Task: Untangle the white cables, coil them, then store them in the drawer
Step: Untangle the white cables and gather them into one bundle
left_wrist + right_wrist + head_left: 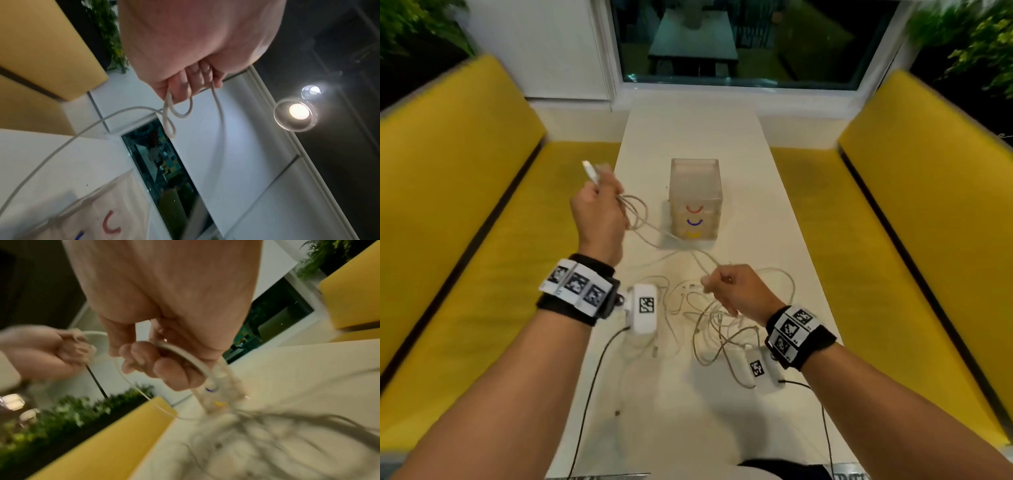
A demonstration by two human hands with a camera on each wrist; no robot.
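Two hands work a white cable above a narrow white table (pixel 774 212) between yellow benches (pixel 458 178).
A clear three-drawer box (pixel 695 198) stands mid-table, beyond a tangle of white cables (pixel 719 329). Only the left wrist view shows small loops hanging under the left hand (pixel 599 212), whose curled fingers (pixel 186 81) grasp them, the plug (pixel 589 171) poking above. The right hand (pixel 736 291), nearer and lower, pinches the same cable (pixel 654 233) over the tangle.

Cables (pixel 719 329) lie on table (pixel 784 212) before drawer unit (pixel 695 198).
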